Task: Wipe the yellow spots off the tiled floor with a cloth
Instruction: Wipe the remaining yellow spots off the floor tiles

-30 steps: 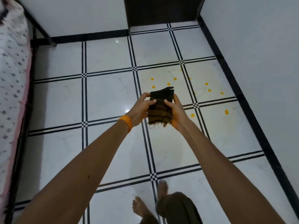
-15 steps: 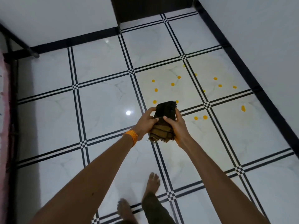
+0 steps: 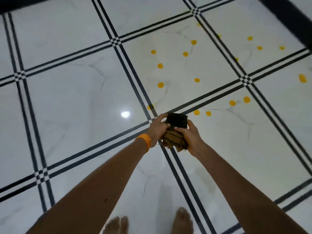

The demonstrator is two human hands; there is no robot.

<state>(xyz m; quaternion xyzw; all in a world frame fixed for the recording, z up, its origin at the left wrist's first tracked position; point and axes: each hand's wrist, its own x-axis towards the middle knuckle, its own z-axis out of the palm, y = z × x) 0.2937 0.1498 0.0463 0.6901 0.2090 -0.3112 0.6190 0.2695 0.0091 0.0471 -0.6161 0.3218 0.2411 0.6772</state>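
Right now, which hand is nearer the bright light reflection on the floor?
Left. The left hand is just right of the light reflection; the right hand is farther right, across the cloth.

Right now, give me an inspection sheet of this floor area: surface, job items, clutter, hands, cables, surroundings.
Surface: tiled floor, glossy white marble-look tiles with black striped borders; a light glare on one tile.
Job's things: yellow spots scattered over the tiles ahead and to the right, none wiped yet; folded dark and brown cloth held above the floor, not touching it.
Clutter: nothing seen.
Hands: left hand and right hand both grip the cloth; an orange band on the left wrist.
Cables: nothing seen.
Surroundings: bare feet at the bottom edge; black skirting top right.
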